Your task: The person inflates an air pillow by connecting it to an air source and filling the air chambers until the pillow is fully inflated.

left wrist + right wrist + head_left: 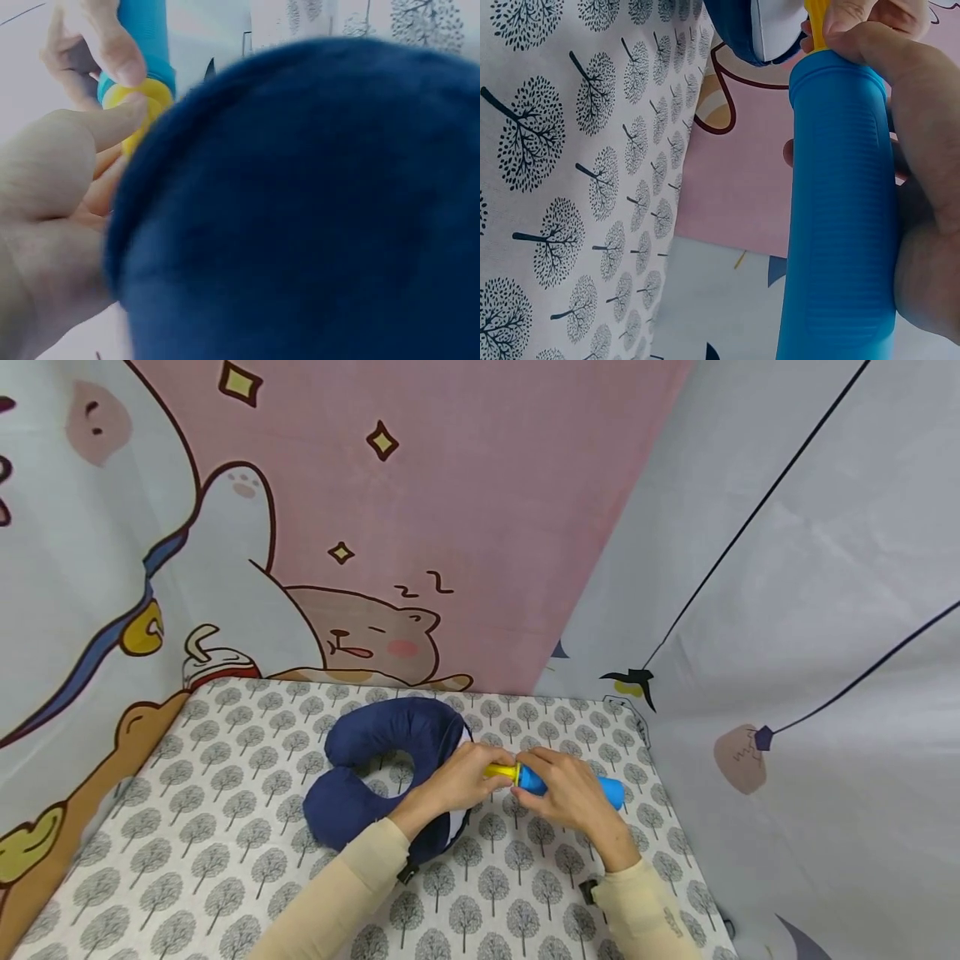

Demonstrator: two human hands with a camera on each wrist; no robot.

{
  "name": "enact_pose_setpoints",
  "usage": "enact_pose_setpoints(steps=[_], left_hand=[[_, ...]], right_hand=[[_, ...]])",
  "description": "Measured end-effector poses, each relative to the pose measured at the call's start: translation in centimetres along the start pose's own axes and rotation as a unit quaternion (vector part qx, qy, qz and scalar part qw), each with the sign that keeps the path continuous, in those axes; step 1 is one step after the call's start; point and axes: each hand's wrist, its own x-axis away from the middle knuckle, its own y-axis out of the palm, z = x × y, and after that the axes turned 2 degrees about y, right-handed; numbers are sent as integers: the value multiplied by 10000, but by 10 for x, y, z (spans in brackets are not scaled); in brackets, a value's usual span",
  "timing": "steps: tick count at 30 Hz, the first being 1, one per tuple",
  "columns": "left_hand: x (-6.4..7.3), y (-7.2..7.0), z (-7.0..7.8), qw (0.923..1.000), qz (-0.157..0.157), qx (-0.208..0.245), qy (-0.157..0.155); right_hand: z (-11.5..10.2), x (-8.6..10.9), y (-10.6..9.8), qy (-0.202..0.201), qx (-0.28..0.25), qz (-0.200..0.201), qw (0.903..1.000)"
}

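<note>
A blue ribbed plastic cylinder that looks like a balloon hand pump [841,210] has a narrow yellow end piece [500,772]. My right hand [564,785] grips the blue body near its yellow end. With thumb and fingers, my left hand [463,775] pinches the yellow piece; the two hands meet at the joint. A navy U-shaped neck pillow [386,722] lies on the table at the left, beneath my left wrist and forearm. In the left wrist view the pillow [307,202] fills most of the picture and hides part of the left fingers.
The table is covered with a white cloth [247,827] printed with grey trees. Behind it hangs a pink curtain [487,527] with cartoon animals. A pale curtain [810,610] borders the right side.
</note>
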Motion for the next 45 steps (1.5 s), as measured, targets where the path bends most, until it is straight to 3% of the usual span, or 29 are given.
enact_pose_setpoints(steps=[8,16,27,33,39,45], left_hand=[[5,-24,21,9966,-118,-754,-314],[24,-35,10,9911,172,-1301,-208],[42,-46,-4,9899,405,-1212,-610],[48,-54,-9,9915,463,-1100,-525],[54,-59,-15,9922,387,-1003,-632],[54,-63,-18,9926,295,-1069,-497]], right_hand=[[0,0,1,66,-127,-26,9999],[1,0,3,88,-155,-18,9998],[2,0,4,125,-148,-2,9998],[2,0,5,122,-155,16,9998],[3,1,7,117,-177,44,9998],[3,1,8,34,-132,153,9998]])
